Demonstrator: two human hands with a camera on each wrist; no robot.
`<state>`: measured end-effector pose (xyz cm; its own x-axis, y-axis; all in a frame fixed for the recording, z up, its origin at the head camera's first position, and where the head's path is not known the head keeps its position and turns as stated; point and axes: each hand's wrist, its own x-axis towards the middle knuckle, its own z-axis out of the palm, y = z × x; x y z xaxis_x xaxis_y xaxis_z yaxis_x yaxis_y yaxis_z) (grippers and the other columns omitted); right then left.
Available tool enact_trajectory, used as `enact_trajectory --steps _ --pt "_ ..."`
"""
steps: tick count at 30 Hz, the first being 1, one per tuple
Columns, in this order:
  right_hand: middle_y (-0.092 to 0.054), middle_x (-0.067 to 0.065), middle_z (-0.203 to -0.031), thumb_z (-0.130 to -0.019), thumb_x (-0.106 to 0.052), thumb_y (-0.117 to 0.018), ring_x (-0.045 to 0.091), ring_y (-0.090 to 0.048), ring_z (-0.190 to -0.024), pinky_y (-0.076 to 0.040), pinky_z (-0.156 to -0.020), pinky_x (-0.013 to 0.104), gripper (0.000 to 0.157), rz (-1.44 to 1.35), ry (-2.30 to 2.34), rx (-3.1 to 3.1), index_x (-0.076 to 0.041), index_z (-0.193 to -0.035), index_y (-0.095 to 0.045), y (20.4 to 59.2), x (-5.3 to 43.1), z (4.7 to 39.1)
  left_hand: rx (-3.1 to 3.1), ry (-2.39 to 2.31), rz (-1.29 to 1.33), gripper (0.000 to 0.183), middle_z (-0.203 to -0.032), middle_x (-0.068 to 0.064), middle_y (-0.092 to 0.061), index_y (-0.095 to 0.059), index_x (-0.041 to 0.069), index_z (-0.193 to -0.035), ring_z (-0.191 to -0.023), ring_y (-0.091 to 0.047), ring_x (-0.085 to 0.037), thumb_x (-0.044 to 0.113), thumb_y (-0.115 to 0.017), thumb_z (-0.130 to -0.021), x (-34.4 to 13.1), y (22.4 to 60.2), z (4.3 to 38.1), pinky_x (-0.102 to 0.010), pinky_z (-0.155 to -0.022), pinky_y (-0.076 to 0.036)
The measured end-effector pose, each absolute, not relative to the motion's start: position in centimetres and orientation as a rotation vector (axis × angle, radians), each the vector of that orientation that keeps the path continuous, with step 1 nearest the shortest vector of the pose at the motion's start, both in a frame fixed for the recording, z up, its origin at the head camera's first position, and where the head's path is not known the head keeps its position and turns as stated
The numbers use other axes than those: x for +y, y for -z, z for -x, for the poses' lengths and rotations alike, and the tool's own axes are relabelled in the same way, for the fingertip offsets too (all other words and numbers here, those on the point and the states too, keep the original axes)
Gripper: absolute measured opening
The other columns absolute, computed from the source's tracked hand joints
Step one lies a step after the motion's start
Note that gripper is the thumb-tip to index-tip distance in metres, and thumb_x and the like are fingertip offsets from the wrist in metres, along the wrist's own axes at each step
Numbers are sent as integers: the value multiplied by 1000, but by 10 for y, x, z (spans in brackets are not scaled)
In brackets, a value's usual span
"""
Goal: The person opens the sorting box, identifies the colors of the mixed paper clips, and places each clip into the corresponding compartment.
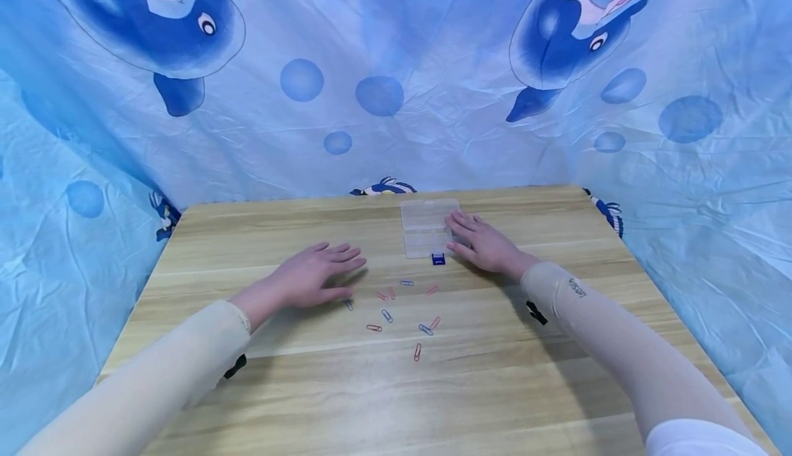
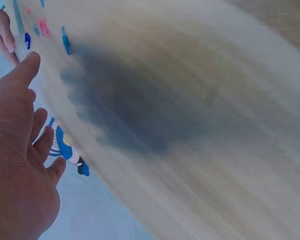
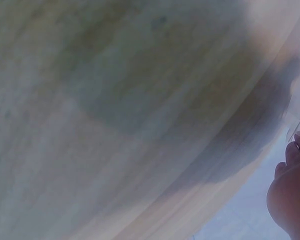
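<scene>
The clips (image 1: 387, 316) lie loose on the counter (image 1: 297, 394), none made out in the box (image 1: 423, 225), so the work looks barely begun, with the clips seemingly all left to handle; the left hand (image 1: 317, 277) is wide, holding nothing, most clips to its near right, one just beside its thumb; the right hand (image 1: 485, 244), fingers extended, is at the box's right edge, contact unclear.

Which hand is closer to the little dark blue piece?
Right. The right hand is just right of the dark blue piece; the left hand is farther off to its left.
</scene>
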<state>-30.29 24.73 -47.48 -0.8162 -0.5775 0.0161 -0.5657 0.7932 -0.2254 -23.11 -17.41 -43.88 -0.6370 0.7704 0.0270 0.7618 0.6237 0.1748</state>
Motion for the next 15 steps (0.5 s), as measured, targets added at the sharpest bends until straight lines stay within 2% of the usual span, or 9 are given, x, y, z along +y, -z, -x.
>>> enact_trajectory --steps 15 --pt "-21 15 -176 -113 -47 -47 30 -17 -164 -11 -132 52 69 884 334 2906 -11 -169 -26 476 247 306 2710 -449 -1367 58 -159 -12 -54 -61 11 -151 -149 -49 -34 31 -77 -100 -184 455 219 -56 -122 -35"
